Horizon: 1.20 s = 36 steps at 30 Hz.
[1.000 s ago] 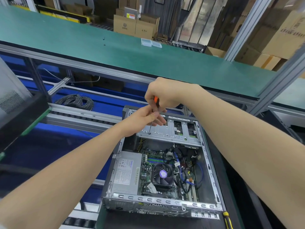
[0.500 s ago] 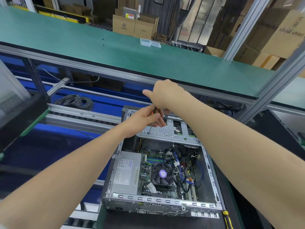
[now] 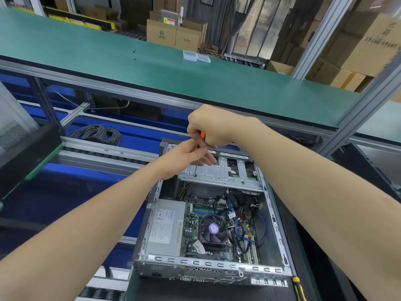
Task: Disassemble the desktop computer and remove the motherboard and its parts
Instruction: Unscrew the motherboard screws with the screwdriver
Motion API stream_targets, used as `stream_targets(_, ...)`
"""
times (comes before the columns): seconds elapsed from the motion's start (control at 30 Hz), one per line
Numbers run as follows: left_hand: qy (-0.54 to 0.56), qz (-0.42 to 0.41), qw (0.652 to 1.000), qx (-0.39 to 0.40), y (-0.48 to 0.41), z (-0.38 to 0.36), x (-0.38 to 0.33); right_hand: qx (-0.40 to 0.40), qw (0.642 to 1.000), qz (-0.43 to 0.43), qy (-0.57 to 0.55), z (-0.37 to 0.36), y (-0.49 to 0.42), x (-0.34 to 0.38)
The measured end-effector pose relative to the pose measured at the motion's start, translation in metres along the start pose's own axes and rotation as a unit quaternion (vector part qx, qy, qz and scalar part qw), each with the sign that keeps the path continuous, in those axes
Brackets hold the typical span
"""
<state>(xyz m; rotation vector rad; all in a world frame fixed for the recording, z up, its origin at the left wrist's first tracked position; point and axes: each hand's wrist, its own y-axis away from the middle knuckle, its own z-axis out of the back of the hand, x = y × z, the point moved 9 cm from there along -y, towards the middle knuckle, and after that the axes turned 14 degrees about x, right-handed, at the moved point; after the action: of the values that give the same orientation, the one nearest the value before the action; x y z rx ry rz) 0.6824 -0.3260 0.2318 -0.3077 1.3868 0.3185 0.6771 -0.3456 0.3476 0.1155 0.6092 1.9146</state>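
Observation:
An open desktop computer case [image 3: 280,227] lies flat in front of me. Inside are the motherboard [image 3: 195,227], its CPU fan [image 3: 213,229] and a grey power supply [image 3: 165,229]. A metal drive cage [image 3: 230,174] spans the far end. My right hand [image 3: 210,127] grips the orange handle of a screwdriver [image 3: 197,165], whose tip sits on a screw at the cage's left corner. My left hand [image 3: 191,155] pinches the screwdriver's shaft just below the handle.
A green conveyor belt [image 3: 152,68] runs across behind the case, with two clear plastic boxes [image 3: 196,56] on it. A coil of grey cable [image 3: 97,132] lies at the left. A yellow-black tool handle [image 3: 299,287] lies at the case's near right corner. Cardboard boxes stand at the back.
My right hand has turned on the screwdriver handle, its fingers regripping, while the tip stays on the same screw. My left hand has stayed on the shaft.

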Motion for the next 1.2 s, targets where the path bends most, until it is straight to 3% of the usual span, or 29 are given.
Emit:
stream_targets(0.2, -0.01, -0.01, 1.0, -0.009, -0.003, 0.0, 0.0, -0.008, 0.998, 0.001, -0.069, 0.002, 0.006, -0.002)
stream_targets(0.27, -0.012, -0.014, 1.0, -0.011, -0.003, 0.0, -0.001, -0.071, 0.987, -0.066, -0.127, 0.007, 0.008, -0.014)
stream_targets(0.3, -0.009, -0.014, 1.0, -0.016, -0.003, 0.001, 0.0, -0.104, 0.977, -0.138, -0.128, 0.009, 0.01, -0.024)
stream_targets(0.4, -0.008, -0.01, 1.0, -0.017, -0.003, 0.001, 0.001, -0.085, 0.944, -0.286, -0.139, -0.002, 0.011, -0.039)
stream_targets(0.5, -0.02, -0.008, 1.0, -0.01, -0.003, -0.001, 0.0, -0.04, 0.958, -0.239, -0.155, -0.005, 0.0, -0.037)
stream_targets(0.7, -0.011, -0.013, 1.0, -0.007, -0.001, 0.0, -0.003, 0.046, 0.993, -0.093, -0.061, -0.001, 0.003, -0.022)
stream_targets(0.93, 0.01, -0.006, 1.0, 0.002, -0.002, -0.003, -0.005, 0.002, 0.999, 0.014, 0.047, -0.001, -0.004, 0.002)
stream_targets(1.1, 0.007, -0.004, 1.0, -0.01, -0.003, -0.002, -0.004, 0.018, 1.0, 0.019, 0.015, 0.0, 0.0, -0.001)
stream_targets(1.2, 0.001, -0.006, 1.0, -0.018, -0.005, -0.003, -0.004, -0.062, 0.99, -0.069, -0.103, 0.009, 0.006, -0.02)
